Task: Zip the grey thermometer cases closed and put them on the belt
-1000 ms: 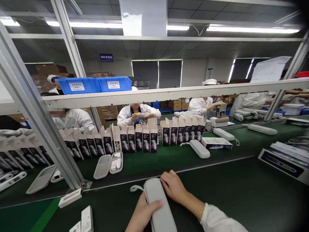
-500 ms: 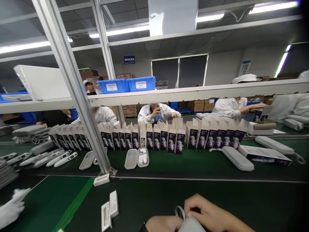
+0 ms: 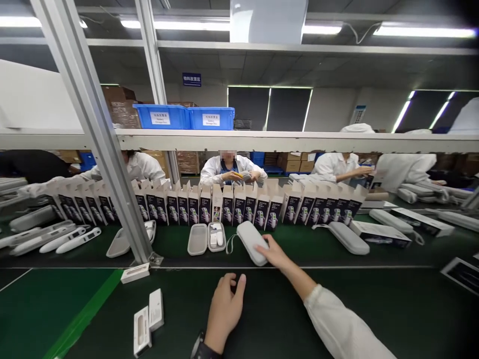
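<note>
My right hand [image 3: 272,252] grips the lower right end of a closed light-grey zip case [image 3: 251,242] with a wrist strap. The case is at the near edge of the raised green surface, its far end toward the row of boxes. Below and to the left, over the dark lower surface, my left hand [image 3: 227,304] holds nothing, thumb and fingers apart. An opened grey case [image 3: 197,240] lies left of the held one, with white items [image 3: 216,236] in its right half.
Upright dark-and-white cartons [image 3: 228,209] with open flaps line the back. A metal post [image 3: 108,149] rises at left. Small white boxes [image 3: 141,329] lie front left; white handheld devices [image 3: 78,241] lie farther left. Another grey case [image 3: 349,238] lies at right. Co-workers sit opposite.
The closed grey case has moved from the near edge, between both hands, up onto the raised surface with my right hand. My left hand has let go of it. The view has shifted.
</note>
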Demonstrator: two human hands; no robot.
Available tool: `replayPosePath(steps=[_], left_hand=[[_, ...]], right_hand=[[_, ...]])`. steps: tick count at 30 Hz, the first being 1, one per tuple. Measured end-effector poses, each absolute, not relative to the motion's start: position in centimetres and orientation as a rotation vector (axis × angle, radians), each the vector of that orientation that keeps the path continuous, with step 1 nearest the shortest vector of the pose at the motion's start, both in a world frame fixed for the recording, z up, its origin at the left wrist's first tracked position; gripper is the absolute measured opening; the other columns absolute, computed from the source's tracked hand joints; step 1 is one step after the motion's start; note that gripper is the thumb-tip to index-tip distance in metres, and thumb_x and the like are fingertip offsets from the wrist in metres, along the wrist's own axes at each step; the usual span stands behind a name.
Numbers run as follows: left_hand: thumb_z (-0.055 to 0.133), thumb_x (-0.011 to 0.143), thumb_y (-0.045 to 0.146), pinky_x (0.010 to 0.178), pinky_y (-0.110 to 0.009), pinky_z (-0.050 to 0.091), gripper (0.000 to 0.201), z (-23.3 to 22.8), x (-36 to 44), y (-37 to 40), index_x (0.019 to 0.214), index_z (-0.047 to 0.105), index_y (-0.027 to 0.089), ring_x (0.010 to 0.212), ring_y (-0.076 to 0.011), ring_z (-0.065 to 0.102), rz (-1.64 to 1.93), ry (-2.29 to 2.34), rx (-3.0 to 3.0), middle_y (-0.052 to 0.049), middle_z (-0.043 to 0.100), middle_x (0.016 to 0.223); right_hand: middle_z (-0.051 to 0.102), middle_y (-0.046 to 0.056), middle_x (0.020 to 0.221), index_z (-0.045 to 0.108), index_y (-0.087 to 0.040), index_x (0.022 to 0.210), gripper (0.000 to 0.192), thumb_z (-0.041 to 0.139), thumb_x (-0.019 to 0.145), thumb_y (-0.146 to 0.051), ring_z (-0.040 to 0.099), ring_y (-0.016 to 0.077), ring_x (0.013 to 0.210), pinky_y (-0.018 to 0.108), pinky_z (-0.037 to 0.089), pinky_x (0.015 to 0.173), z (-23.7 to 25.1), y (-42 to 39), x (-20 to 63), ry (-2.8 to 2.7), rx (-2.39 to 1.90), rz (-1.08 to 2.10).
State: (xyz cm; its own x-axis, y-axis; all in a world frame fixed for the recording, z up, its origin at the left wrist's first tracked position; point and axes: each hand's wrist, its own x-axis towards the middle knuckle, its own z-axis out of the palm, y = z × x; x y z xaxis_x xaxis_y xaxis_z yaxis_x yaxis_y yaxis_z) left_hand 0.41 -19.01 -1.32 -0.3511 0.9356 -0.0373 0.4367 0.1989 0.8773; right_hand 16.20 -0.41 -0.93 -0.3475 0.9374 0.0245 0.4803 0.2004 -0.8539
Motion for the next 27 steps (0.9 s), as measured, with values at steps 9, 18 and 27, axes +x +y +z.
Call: replayPosePath(steps=[9, 18, 27], left_hand=[[0.055, 0.089, 0.051, 0.067, -0.030, 0.044, 0.032, -1.1, 1.4, -18.9, 0.087, 0.065, 0.021, 0.067, -0.0188, 0.059, 1.409, 1.919, 1.439, -0.006, 0.065, 0.086], [0.062, 0.086, 0.054, 0.058, -0.026, 0.041, 0.035, -1.2, -0.3, -18.4, 0.075, 0.063, 0.021, 0.055, -0.0151, 0.051, 1.574, 1.791, 1.160, -0.001, 0.060, 0.067], [0.070, 0.078, 0.040, 0.075, -0.037, 0.055, 0.036, -4.4, -0.2, -16.8, 0.103, 0.064, 0.014, 0.078, -0.0233, 0.068, 1.505, 1.414, 0.803, -0.011, 0.070, 0.090]], right_hand=[[0.068, 0.016, 0.117, 0.062, -0.015, 0.122, 0.037, 0.054, 0.093, -0.036, 0.058, 0.0291, 0.117, 0.035, 0.041, 0.096, 0.7, 2.4, 14.0, -2.033, -1.436, 0.659], [0.046, 0.001, 0.033, 0.055, -0.018, 0.054, 0.037, 0.065, 0.086, -0.035, 0.052, 0.0160, 0.036, 0.025, 0.040, 0.045, -2.2, 2.9, 4.8, -2.180, -1.633, 1.164], [0.062, 0.003, 0.056, 0.050, -0.018, 0.075, 0.020, 0.047, 0.090, -0.030, 0.066, 0.0159, 0.047, 0.021, 0.050, 0.042, 0.5, 0.8, 8.7, -1.785, -1.347, 1.649]])
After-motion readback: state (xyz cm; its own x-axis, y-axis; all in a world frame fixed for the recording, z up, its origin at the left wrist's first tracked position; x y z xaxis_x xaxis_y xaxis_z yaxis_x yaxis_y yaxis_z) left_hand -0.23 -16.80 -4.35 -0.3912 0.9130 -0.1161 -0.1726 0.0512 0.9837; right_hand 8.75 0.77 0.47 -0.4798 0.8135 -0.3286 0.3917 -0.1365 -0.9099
